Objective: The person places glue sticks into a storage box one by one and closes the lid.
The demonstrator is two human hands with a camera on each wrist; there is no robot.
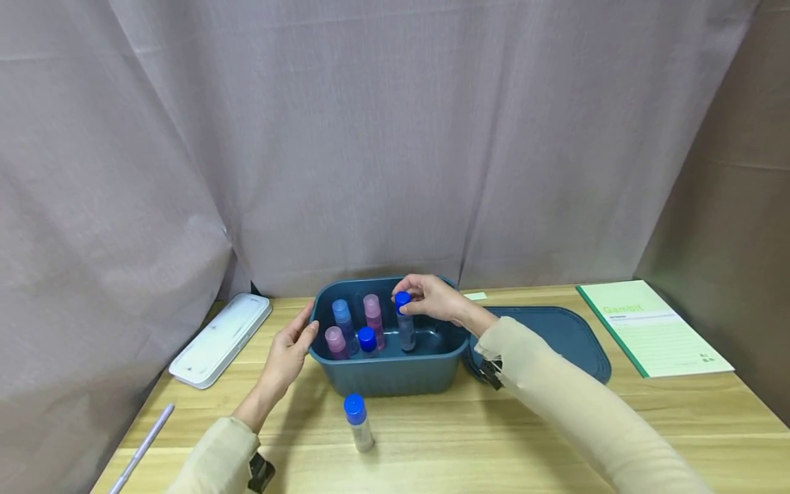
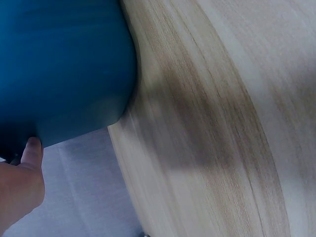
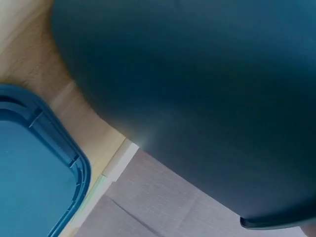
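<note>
Right hand (image 1: 432,296) pinching blue screw cap of clear plastic bottle (image 1: 404,328), grip narrow, holding it upright inside teal plastic tub (image 1: 385,374); bottle hanging straight below fingers, long axis vertical. Left hand (image 1: 290,350) resting flat, fingers straight, against tub's left wall. Second blue-capped bottle (image 1: 359,422) standing on wooden surface (image 1: 555,425), nearer left hand.

Left wrist view: thumb (image 2: 30,153) touching smooth teal wall.

Right wrist view: showing teal lid (image 3: 29,168), blurred tub; grip hidden.
</note>
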